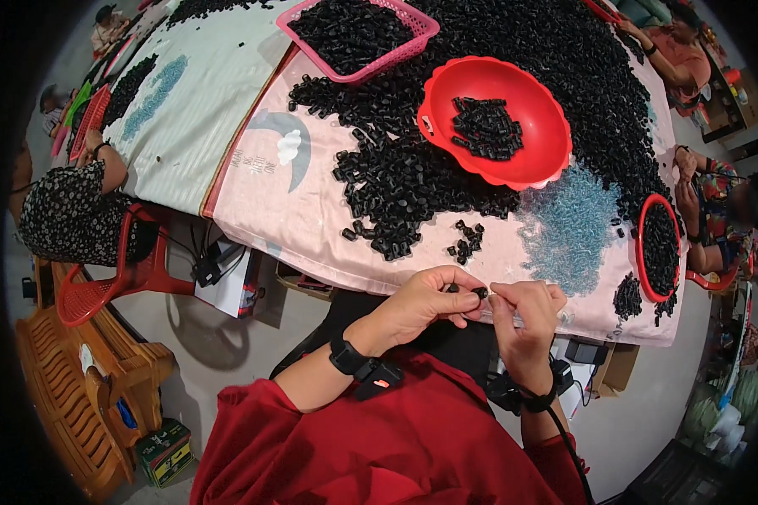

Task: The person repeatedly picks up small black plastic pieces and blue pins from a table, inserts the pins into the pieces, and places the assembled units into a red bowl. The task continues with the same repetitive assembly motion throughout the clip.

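My left hand point(429, 308) is closed at the table's near edge, with a small black plastic piece point(480, 292) between its fingertips. Another dark bit shows by its thumb. My right hand point(526, 318) meets it from the right, thumb and forefinger pinched beside the black piece. What those right fingers hold is too small or hidden to name. Just beyond my hands lies a little cluster of black pieces point(466, 242). To its right spreads a patch of tiny clear-blue pieces point(568, 244). A red scalloped bowl point(541, 109) holds several black parts.
Heaped black pieces point(387, 198) cover much of the pink tablecloth point(261, 202). A pink basket point(434, 27) stands at the back, a red oval tray point(643, 261) at the right. Other people sit along both sides. A red chair point(130, 269) and wooden bench point(76, 379) are at left.
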`<state>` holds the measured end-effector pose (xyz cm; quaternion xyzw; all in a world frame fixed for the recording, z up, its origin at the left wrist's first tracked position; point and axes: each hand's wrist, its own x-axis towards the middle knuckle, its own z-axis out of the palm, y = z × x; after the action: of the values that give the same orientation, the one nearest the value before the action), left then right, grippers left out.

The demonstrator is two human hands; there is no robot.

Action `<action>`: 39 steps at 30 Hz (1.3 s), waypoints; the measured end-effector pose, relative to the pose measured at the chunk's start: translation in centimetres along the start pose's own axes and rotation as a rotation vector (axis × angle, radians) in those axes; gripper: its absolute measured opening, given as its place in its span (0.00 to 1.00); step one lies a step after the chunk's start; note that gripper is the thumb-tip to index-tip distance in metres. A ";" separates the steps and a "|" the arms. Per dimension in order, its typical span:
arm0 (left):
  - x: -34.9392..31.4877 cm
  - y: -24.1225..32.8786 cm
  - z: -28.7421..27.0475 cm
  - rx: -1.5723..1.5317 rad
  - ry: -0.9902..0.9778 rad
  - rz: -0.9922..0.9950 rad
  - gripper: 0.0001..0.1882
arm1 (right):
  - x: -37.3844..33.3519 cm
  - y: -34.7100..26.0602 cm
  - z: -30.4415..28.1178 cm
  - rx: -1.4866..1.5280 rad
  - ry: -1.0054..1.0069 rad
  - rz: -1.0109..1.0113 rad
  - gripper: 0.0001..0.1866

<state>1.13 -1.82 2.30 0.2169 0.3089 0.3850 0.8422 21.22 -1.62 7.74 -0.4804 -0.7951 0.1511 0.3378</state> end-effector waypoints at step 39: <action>-1.9 0.2 -1.3 0.138 -0.093 0.056 0.12 | 2.9 4.1 6.2 -0.090 -0.009 -0.107 0.17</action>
<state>-0.87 -3.03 2.16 0.3007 0.2891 0.3759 0.8275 18.79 3.41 2.07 -0.4512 -0.8273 0.0990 0.3198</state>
